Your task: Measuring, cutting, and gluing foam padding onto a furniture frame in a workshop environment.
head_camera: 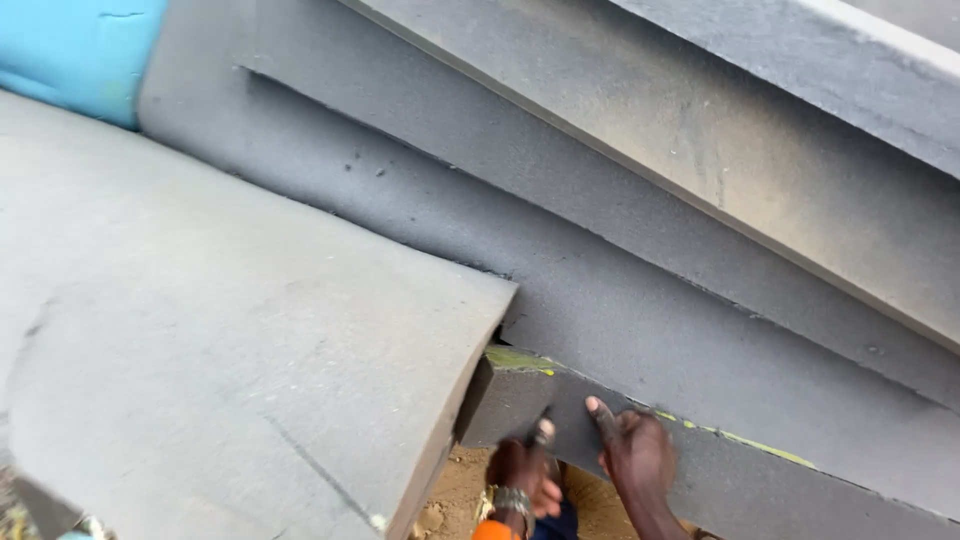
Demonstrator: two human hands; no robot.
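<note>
Grey foam sheet (250, 340) overhangs left hand (525, 475); right hand (635, 455) presses foam strip (720, 470).

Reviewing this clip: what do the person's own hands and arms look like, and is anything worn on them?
Both hands are bare, with no gloves. The left hand has a metal-link band, like a watch bracelet, at the wrist, and just below it an orange edge that may be a cuff or sleeve. The right hand and the visible part of its forearm show no sleeve, ring or band. No markings are visible.
</note>
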